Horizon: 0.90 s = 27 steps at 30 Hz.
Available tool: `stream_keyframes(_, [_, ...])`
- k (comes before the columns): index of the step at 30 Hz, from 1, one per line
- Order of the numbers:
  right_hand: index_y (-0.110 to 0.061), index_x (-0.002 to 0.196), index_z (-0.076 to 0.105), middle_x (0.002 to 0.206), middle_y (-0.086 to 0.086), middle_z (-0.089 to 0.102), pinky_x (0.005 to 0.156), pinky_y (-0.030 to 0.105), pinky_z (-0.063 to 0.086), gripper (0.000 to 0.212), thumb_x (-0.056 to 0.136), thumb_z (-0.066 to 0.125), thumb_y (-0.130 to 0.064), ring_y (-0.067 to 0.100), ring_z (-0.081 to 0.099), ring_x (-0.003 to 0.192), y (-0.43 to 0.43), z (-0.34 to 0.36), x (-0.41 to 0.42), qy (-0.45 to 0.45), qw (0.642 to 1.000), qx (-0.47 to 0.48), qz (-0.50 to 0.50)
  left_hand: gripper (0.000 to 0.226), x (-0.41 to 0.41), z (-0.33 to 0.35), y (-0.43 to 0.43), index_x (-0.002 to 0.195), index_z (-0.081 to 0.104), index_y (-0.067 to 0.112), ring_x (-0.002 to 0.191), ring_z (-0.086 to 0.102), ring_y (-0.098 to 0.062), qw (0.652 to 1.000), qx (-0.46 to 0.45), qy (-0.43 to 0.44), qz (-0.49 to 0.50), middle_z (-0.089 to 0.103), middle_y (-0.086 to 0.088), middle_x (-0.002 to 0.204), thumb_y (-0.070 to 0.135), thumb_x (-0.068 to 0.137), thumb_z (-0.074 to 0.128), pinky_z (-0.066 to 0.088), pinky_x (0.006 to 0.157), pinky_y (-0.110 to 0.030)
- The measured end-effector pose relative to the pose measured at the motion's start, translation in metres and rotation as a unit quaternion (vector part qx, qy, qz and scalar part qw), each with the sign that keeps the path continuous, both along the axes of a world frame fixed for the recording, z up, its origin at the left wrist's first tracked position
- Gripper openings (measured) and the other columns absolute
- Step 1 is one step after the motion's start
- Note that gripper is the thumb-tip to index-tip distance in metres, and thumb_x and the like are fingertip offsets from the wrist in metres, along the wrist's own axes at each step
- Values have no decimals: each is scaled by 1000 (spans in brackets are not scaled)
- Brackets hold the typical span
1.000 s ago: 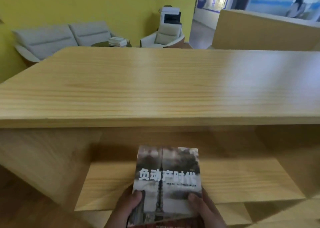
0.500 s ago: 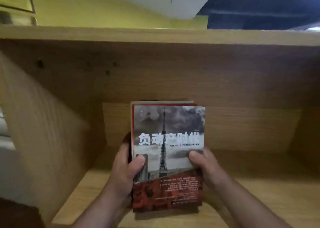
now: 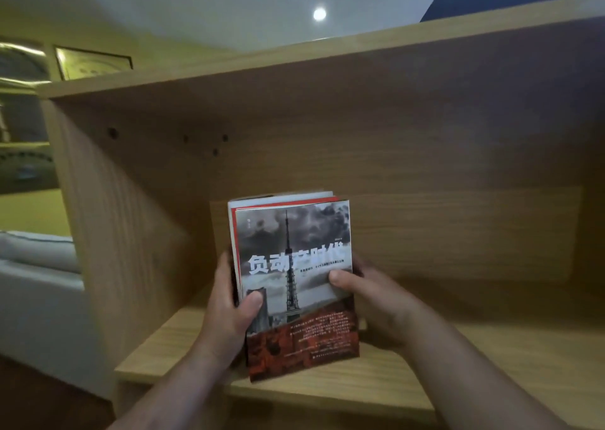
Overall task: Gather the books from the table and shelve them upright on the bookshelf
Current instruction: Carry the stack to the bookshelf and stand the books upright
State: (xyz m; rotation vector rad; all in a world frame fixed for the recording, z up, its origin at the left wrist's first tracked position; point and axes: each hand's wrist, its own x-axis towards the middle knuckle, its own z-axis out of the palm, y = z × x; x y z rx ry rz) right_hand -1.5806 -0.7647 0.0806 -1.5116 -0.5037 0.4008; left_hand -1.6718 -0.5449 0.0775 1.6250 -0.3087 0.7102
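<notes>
A stack of books (image 3: 294,266) stands upright on the wooden shelf board (image 3: 409,377) inside the bookshelf compartment. The front book has a grey cover with a dark tower, white characters and a red band at the bottom. Behind it show the top edges of a red book and a white one. My left hand (image 3: 226,311) grips the stack's left edge, thumb on the front cover. My right hand (image 3: 370,302) grips the right edge, thumb on the cover too. The fingers behind the stack are hidden.
The compartment's left side panel (image 3: 114,233) rises close to the books. Its back panel (image 3: 425,167) and top board (image 3: 229,69) enclose the space, which widens to the right. A pale sofa (image 3: 36,253) and framed pictures (image 3: 95,63) lie beyond at the left.
A second ago I looked over the table top with the books held low. My view has dropped to the shelf compartment, and the books now stand on the shelf board between both hands.
</notes>
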Motion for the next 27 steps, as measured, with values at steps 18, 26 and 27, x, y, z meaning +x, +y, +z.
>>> stream_keyframes(18, [-44, 130, 50, 125, -18, 62, 101, 29, 52, 83, 56, 83, -60, 1, 62, 114, 39, -18, -16, -274, 920, -230, -157, 145, 1, 1, 7, 154, -15, 36, 145, 19, -20, 964, 92, 125, 214, 10, 11, 156, 61, 48, 81, 31, 118, -49])
stream_keyframes(26, [-39, 147, 36, 129, -25, 47, 98, 8, 44, 96, 64, 85, -49, -15, 52, 116, 92, -7, -10, -265, 937, -221, -53, 133, 5, -1, 41, 157, -8, 33, 144, 20, -10, 963, 124, 107, 216, 14, 19, 150, 36, 66, 89, 27, 120, -39])
stream_keyframes(27, [-38, 143, 39, 121, -29, 49, 88, 1, 43, 88, 69, 86, -41, -23, 53, 107, 98, -7, -8, -264, 940, -206, -57, 132, 8, -2, 42, 157, -8, 32, 145, 19, -11, 962, 120, 106, 222, 13, 19, 151, 34, 67, 88, 26, 120, -37])
